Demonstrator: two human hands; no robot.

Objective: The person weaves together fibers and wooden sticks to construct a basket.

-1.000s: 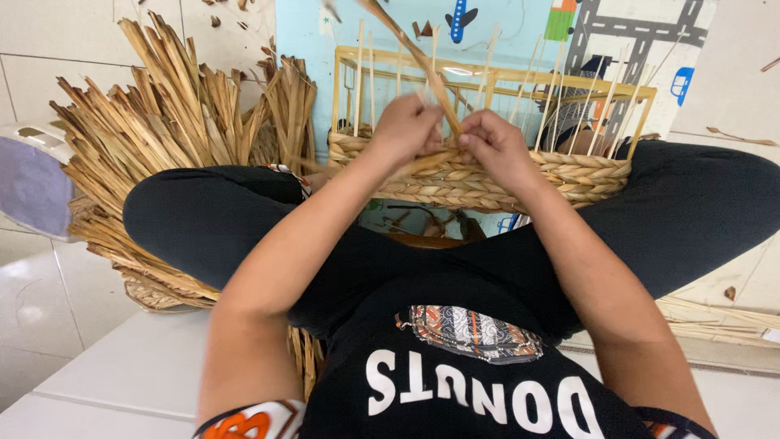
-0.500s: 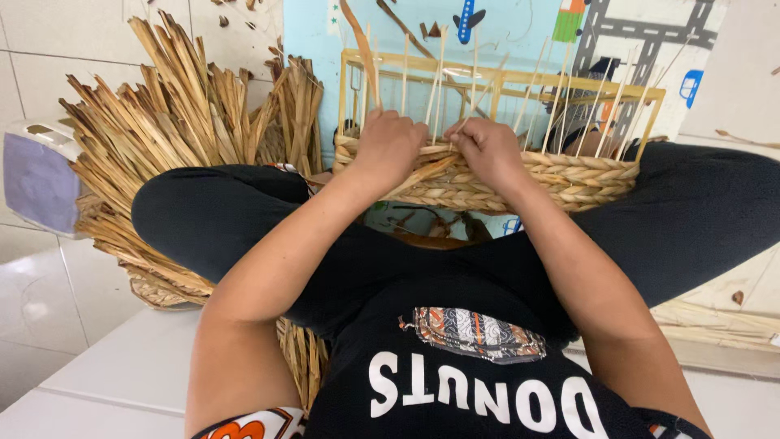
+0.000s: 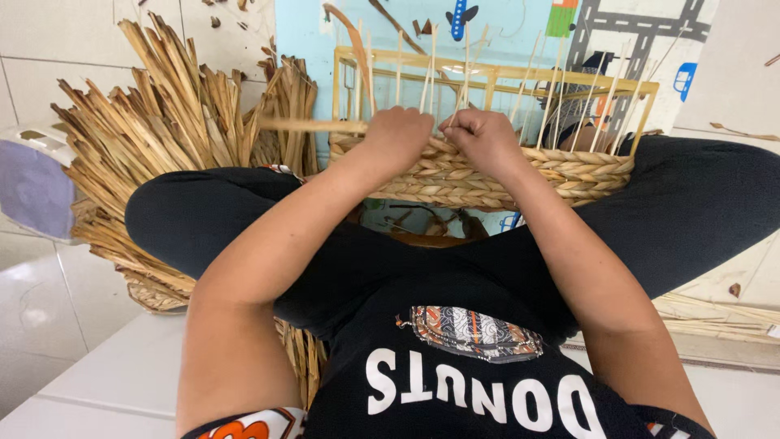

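Note:
A half-woven straw basket (image 3: 569,175) on a light wooden frame (image 3: 504,73) rests between my knees, with thin upright stakes rising from its braided rim. My left hand (image 3: 398,134) is closed on a flat straw strand (image 3: 313,126) that runs out level to the left. My right hand (image 3: 481,136) sits beside it, fingers pinched on the weave at the rim. Both hands touch the top row of the braid near the basket's left half.
A big bundle of dried straw leaves (image 3: 171,138) lies on a shallow basket at my left. A pale blue play mat (image 3: 520,32) with printed roads covers the tiled floor behind. Loose straw (image 3: 715,313) lies at the right. A white and purple object (image 3: 32,183) sits far left.
The strand that stood upright above the basket has been pulled down and now runs level to the left. Both hands have closed into fists nearer each other on the rim.

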